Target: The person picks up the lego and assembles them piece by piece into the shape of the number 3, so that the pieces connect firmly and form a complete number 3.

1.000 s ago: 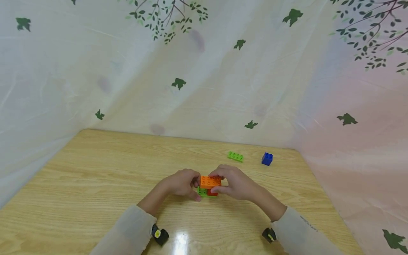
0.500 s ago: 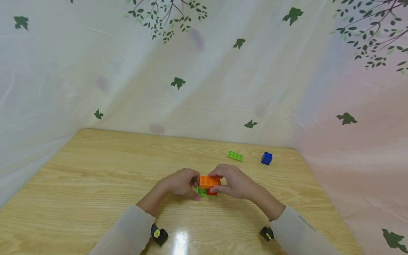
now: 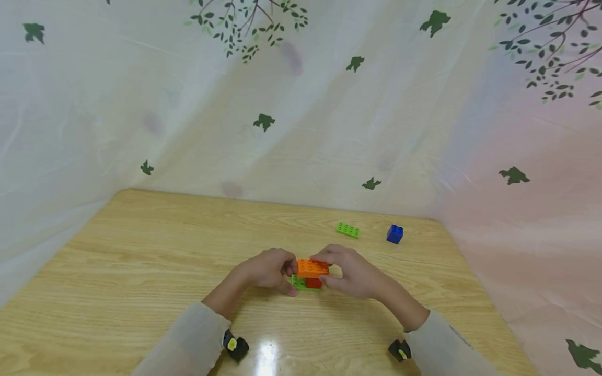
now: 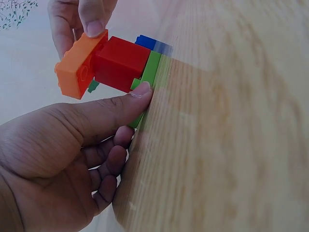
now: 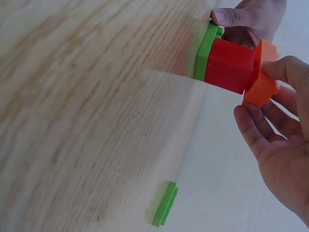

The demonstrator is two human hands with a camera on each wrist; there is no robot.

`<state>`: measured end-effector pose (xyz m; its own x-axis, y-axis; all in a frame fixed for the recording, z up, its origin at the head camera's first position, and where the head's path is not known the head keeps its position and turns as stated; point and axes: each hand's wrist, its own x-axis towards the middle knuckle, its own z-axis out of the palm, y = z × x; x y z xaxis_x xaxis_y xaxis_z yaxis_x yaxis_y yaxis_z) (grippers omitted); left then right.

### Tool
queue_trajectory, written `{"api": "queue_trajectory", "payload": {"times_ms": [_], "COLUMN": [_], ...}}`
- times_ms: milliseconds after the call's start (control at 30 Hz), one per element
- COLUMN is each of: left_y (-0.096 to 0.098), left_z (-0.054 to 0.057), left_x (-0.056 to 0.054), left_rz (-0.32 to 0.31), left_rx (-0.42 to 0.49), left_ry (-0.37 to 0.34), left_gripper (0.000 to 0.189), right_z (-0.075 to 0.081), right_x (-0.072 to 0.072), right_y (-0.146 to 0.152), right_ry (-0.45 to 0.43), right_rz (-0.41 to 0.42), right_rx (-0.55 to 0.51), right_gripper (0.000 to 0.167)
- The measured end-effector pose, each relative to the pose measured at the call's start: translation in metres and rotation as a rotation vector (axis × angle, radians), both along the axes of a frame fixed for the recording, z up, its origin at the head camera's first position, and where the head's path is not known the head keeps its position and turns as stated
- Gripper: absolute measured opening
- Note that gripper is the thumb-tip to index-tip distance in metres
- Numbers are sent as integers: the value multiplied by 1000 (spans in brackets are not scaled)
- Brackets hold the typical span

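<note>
My left hand (image 3: 270,269) pinches the left end of a flat green building plate (image 4: 151,67) that lies on the table. A red block (image 5: 231,65) stands on the plate's right part, with studs of the plate showing to its left. On top of the red block sits an orange eight-stud brick (image 3: 312,268), overhanging to the left and slightly tilted in the wrist views. My right hand (image 3: 352,271) holds the orange brick between thumb and fingers at its right end. Whether the orange brick is fully seated is hard to tell.
Farther back on the wooden table (image 3: 188,230) lie a second green plate (image 3: 348,230) and, to its right, a blue brick (image 3: 394,234). A pale cloth (image 3: 301,146) with leaf prints hangs behind the table and along its sides.
My right hand has shifted slightly to the right on the orange brick, and more of the red block shows. My left hand stays on the green plate.
</note>
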<state>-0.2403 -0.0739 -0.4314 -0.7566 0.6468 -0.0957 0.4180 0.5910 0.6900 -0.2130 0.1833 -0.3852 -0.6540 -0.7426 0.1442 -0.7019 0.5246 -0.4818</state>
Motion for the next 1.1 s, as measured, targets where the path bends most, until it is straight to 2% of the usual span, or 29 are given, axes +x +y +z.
{"api": "queue_trajectory", "payload": {"times_ms": [367, 633, 1100], "left_y": [0, 0, -1], "left_z": [-1, 0, 0], "left_x": [-1, -1, -1], "left_rz": [-2, -3, 1], "left_rx": [1, 16, 19], "left_ry": [8, -10, -15], "left_gripper": [38, 37, 36], "right_z": [-3, 1, 5], "right_x": [-4, -7, -8], "right_y": [4, 5, 2], "right_ry": [-26, -73, -52], "right_rz": [0, -16, -1], "right_rx": [-67, -58, -37], "right_gripper": [40, 38, 36]}}
